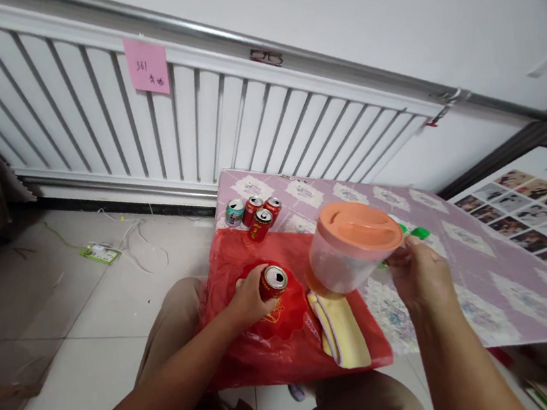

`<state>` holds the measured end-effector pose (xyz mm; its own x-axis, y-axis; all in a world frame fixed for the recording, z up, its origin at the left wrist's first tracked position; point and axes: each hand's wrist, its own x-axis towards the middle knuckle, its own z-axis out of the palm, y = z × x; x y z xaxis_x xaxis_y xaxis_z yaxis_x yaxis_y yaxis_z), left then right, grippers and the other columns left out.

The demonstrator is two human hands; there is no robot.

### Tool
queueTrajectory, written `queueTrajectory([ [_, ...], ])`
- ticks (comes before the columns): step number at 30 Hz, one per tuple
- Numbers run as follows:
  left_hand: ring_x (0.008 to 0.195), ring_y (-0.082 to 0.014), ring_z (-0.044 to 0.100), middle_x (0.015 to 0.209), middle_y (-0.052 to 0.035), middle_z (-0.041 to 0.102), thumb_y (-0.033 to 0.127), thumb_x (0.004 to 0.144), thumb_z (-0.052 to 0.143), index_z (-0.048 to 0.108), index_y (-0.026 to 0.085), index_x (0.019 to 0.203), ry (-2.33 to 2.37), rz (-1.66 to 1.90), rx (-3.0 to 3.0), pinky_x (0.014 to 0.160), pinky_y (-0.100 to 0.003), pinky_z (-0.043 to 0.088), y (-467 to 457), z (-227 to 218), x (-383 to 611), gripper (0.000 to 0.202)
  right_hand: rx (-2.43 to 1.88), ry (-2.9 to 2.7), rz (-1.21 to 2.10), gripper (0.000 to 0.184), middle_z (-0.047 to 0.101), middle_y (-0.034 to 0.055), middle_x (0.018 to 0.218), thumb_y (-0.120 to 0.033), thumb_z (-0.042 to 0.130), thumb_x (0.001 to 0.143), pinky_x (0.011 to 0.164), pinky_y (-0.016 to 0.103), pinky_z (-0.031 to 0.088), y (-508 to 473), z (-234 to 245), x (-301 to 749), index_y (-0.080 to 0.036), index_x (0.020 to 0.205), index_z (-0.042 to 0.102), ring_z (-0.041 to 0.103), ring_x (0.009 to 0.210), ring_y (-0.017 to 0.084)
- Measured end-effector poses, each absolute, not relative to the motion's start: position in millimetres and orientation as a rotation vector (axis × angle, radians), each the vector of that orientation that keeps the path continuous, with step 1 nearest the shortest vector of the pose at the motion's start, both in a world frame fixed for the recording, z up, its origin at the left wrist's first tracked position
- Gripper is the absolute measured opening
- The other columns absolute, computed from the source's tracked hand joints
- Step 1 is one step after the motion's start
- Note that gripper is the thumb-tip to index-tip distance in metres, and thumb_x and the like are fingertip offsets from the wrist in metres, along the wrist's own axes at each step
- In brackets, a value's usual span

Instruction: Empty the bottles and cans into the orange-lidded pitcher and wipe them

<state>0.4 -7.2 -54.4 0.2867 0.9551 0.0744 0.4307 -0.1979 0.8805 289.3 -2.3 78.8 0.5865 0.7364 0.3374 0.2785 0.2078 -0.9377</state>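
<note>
My left hand (251,299) is wrapped round a red drink can (269,286) with an opened top, held above a red scalloped plate (287,319). To the right, my right hand (422,270) is closed at the handle side of a clear plastic pitcher (339,265); the handle itself is mostly hidden. The pitcher has an orange lid (360,226) and some amber liquid at its bottom. Just below it lies a folded yellow cloth (346,332). Behind the plate stand several cans, among them a dark-topped red can (260,226) and a teal can (235,214).
Red plastic sheeting (253,367) covers the near left of the flowered tablecloth (472,240). Green items (420,233) lie behind my right hand. A white radiator (237,116) runs behind the table. A photo board (534,213) leans at right, and a power strip (101,254) lies on the floor.
</note>
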Motion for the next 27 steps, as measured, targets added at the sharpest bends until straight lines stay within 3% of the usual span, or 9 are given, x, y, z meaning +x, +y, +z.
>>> queueTrajectory([
  [16, 0.127, -0.0288, 0.057, 0.137, -0.0104, 0.059, 0.014, 0.067, 0.074, 0.042, 0.021, 0.136, 1.216, 0.923, 1.762, 0.111, -0.049, 0.041, -4, -65, 5, 0.076, -1.264, -0.62, 0.396, 0.045, 0.042, -0.0088, 0.05, -0.061, 0.066, 0.069, 0.049, 0.023, 0.033, 32, 4, 262, -0.022, 0.056, 0.045, 0.037, 0.049, 0.009],
  [27, 0.129, -0.0287, 0.056, 0.138, -0.0092, 0.059, 0.015, 0.068, 0.074, 0.041, 0.023, 0.136, 1.223, 0.922, 1.782, 0.113, -0.049, 0.041, -5, -68, 4, 0.076, -1.284, -0.632, 0.475, 0.047, 0.042, -0.0083, 0.052, -0.063, 0.065, 0.07, 0.051, 0.023, 0.035, 30, -15, 257, -0.022, 0.056, 0.047, 0.039, 0.052, 0.009],
])
